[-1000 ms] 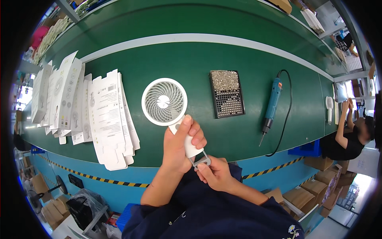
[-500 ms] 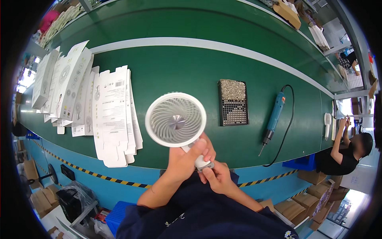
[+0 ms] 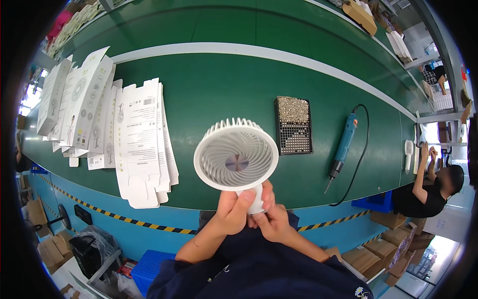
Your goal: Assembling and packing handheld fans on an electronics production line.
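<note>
A white handheld fan with a round spiral grille and a shiny metallic centre disc is held up in front of me, over the near edge of the bench. Its grille is tilted toward me, and ribs show along the far rim. My left hand is closed around the upper handle, thumb along its front. Lower down, my right hand pinches the bottom end of the handle. The fingers hide most of that lower end.
Flattened white printed cartons and folded boxes lie on the left of the green bench. Right of the fan sit a black screw tray and a blue electric screwdriver with its cord. A co-worker works at far right beside another white fan.
The fan has moved right, and its head has tipped so that the far-side ribs show. Both hands have shifted with it, and the grey base end is now covered by fingers.
</note>
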`<state>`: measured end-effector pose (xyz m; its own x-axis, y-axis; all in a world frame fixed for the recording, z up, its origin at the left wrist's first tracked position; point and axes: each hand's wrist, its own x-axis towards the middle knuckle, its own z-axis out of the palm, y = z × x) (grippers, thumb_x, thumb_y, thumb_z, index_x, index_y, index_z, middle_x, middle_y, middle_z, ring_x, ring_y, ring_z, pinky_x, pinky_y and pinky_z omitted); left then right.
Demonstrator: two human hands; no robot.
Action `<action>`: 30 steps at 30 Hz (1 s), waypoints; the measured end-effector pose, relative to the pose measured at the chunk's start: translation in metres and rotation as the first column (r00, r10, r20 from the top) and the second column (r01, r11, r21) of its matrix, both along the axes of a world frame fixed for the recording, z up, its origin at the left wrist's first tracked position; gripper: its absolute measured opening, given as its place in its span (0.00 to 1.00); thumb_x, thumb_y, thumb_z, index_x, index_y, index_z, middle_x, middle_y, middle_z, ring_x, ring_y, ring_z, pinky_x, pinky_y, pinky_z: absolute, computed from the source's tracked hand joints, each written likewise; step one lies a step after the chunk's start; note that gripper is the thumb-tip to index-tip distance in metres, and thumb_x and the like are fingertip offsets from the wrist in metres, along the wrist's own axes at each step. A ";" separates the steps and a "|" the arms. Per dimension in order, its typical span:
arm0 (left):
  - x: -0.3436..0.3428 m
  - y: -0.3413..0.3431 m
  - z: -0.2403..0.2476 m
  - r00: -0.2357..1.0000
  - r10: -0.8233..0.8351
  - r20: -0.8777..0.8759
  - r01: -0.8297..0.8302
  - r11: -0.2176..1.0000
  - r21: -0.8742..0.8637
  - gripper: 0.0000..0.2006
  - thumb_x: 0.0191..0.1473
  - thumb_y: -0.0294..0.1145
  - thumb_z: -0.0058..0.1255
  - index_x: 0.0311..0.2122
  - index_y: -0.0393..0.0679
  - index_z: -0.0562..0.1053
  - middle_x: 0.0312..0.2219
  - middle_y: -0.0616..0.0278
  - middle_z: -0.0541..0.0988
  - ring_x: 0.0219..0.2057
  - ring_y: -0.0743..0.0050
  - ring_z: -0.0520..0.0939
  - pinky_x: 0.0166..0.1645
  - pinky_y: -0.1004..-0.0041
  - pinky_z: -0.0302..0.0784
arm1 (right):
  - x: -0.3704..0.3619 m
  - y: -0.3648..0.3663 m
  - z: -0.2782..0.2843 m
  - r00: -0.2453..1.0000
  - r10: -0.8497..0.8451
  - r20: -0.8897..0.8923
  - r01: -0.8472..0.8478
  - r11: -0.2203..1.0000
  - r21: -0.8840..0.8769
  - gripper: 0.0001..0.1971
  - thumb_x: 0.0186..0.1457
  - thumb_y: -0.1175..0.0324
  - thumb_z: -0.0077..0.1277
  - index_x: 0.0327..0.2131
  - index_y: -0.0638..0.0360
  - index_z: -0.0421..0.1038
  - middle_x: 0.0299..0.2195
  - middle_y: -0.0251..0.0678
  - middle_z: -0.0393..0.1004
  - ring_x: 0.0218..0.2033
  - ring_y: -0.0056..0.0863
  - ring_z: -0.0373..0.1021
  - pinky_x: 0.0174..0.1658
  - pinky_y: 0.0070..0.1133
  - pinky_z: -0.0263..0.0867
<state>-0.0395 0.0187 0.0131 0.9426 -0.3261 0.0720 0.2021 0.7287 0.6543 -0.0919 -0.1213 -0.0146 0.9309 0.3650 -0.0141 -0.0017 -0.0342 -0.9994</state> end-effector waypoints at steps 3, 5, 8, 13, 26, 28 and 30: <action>0.006 -0.004 -0.011 0.999 0.033 0.034 -0.032 0.999 -0.020 0.18 0.64 0.39 0.33 0.49 0.34 0.61 0.30 0.60 0.70 0.29 0.75 0.73 0.45 0.62 0.73 | 0.006 0.004 0.009 0.994 -0.108 -0.036 0.108 0.994 0.015 0.04 0.58 0.75 0.48 0.31 0.66 0.71 0.20 0.33 0.74 0.21 0.24 0.72 0.26 0.18 0.67; 0.011 -0.005 -0.013 0.998 0.040 0.055 -0.041 0.999 0.027 0.19 0.64 0.41 0.33 0.51 0.37 0.59 0.29 0.59 0.70 0.27 0.73 0.74 0.44 0.60 0.74 | 0.010 0.002 0.012 0.993 -0.077 -0.085 0.076 0.997 -0.015 0.04 0.57 0.75 0.48 0.31 0.66 0.71 0.21 0.33 0.74 0.21 0.23 0.73 0.25 0.19 0.67; 0.013 -0.006 -0.018 0.997 0.020 0.078 -0.021 1.000 0.012 0.19 0.64 0.39 0.34 0.55 0.41 0.55 0.30 0.56 0.71 0.28 0.68 0.76 0.46 0.56 0.74 | 0.016 0.003 0.014 0.992 -0.120 0.030 0.122 0.990 -0.077 0.03 0.55 0.76 0.50 0.32 0.66 0.71 0.23 0.36 0.75 0.22 0.28 0.74 0.25 0.22 0.67; 0.009 -0.016 -0.002 0.966 0.252 -0.064 -0.205 0.890 0.408 0.23 0.59 0.29 0.44 0.57 0.39 0.52 0.36 0.53 0.72 0.37 0.68 0.76 0.47 0.65 0.74 | 0.023 0.005 0.013 0.863 -0.222 0.453 0.425 0.804 -0.415 0.14 0.51 0.75 0.54 0.41 0.68 0.70 0.34 0.47 0.74 0.32 0.40 0.74 0.33 0.25 0.69; 0.017 -0.018 -0.007 0.982 -0.189 -0.021 0.178 0.873 0.453 0.41 0.49 0.44 0.48 0.63 0.31 0.50 0.65 0.48 0.48 0.65 0.56 0.54 0.65 0.63 0.51 | 0.029 -0.006 0.029 0.913 -0.254 -0.319 0.344 0.899 0.270 0.30 0.57 0.70 0.52 0.60 0.61 0.50 0.51 0.35 0.63 0.50 0.19 0.62 0.52 0.20 0.61; 0.019 -0.008 -0.004 0.944 -0.294 0.149 0.147 0.781 0.607 0.34 0.50 0.36 0.49 0.60 0.28 0.57 0.59 0.42 0.62 0.60 0.52 0.64 0.62 0.62 0.56 | 0.035 -0.029 0.025 0.902 -0.364 -0.233 0.417 0.874 0.248 0.27 0.55 0.70 0.56 0.55 0.62 0.58 0.48 0.31 0.66 0.49 0.18 0.62 0.52 0.19 0.60; 0.020 0.000 0.000 0.911 -0.348 0.220 0.101 0.707 0.700 0.30 0.49 0.36 0.50 0.56 0.28 0.63 0.56 0.41 0.66 0.57 0.51 0.68 0.61 0.62 0.60 | 0.045 -0.065 0.031 0.825 -0.555 -0.108 0.562 0.826 0.047 0.24 0.52 0.69 0.59 0.51 0.61 0.63 0.41 0.29 0.67 0.44 0.16 0.63 0.48 0.18 0.61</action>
<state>-0.0195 0.0185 0.0133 0.7975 -0.6027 0.0278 -0.0034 0.0417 0.9991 -0.0470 -0.1864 0.0159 0.9721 -0.2137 -0.0967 -0.0830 0.0722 -0.9939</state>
